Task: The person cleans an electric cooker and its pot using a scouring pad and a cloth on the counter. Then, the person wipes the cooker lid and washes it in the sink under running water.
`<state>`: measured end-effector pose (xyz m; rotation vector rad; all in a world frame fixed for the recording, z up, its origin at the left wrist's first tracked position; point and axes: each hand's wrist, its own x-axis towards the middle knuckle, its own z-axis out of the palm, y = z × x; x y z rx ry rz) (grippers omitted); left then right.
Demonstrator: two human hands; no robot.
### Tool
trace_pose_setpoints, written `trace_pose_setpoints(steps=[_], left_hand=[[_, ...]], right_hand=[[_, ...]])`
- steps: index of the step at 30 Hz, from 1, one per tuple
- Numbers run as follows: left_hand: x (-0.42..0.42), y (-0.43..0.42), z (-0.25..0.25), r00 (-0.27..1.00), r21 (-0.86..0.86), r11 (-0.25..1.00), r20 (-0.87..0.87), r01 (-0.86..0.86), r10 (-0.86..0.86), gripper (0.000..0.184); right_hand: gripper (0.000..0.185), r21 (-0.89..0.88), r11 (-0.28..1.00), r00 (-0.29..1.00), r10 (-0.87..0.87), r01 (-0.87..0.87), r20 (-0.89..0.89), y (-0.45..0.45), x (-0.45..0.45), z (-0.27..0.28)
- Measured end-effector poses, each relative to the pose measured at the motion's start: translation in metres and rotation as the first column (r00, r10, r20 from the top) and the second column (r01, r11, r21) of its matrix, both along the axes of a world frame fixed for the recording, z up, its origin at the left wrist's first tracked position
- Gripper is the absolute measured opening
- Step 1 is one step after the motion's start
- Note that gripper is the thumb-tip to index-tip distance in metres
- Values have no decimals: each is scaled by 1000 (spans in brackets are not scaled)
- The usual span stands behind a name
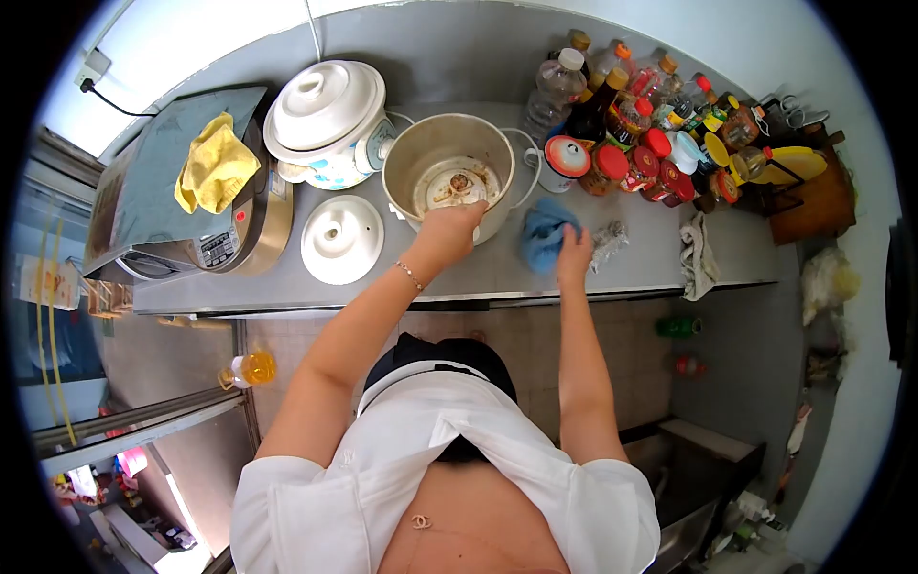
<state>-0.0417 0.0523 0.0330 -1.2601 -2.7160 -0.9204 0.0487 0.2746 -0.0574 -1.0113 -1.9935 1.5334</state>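
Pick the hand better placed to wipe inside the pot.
Probably the right: the right hand is at the blue cloth, just beside the pot, while the left hand grips the pot's rim and could steady it.

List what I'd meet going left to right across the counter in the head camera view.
Yellow cloth, loose white lid, metal pot, blue cloth, crumpled clear plastic, grey rag, brown board.

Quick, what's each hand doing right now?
Left hand: closed on the pot's near rim.
Right hand: at the blue cloth; grip can't be told.
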Motion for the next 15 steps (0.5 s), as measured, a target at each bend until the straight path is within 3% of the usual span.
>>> trace_pose_setpoints(steps=[1, 3, 4, 7, 8, 9, 10, 13, 14, 15], left_hand=[[2, 2, -1, 1000, -15, 1000, 1, 17, -17, 18], [3, 8, -10, 999, -52, 998, -16, 32, -33, 17], [4, 10, -12, 999, -70, 997, -25, 37, -39, 16], [7, 17, -15, 997, -97, 995, -72, 28, -35, 11], [8, 18, -13, 996, -142, 990, -83, 16, -28, 10], [9, 19, -9, 995, -187, 982, -94, 4, -22, 10], [9, 19, -8, 994, -231, 973, -105, -10, -15, 9], [7, 14, -18, 988, -31, 999, -152, 32, -36, 7], [9, 10, -20, 987, -16, 999, -157, 40, -42, 7], [13, 9, -20, 985, 2, 999, -163, 48, -47, 7]], right_hand=[[17, -239, 971, 980, -32, -16, -198, -2, 4, 14], [20, -625, 758, 822, -228, -186, -521, -9, 9, 40], [25, -594, 740, 766, -170, -316, -620, -15, 11, 46], [21, -533, 760, 833, 20, -372, -552, -62, 12, 76], [22, -293, 899, 844, 137, -326, -518, -78, 3, 64], [24, -24, 960, 860, 239, -279, -451, -93, -9, 43], [25, 251, 939, 879, 316, -236, -357, -100, -18, 38], [28, 382, 892, 891, 360, -241, -278, -89, -47, 50], [28, 626, 770, 925, 318, -124, -207, -79, -65, 45], [27, 634, 736, 931, 359, -238, -67, -70, -78, 52]])
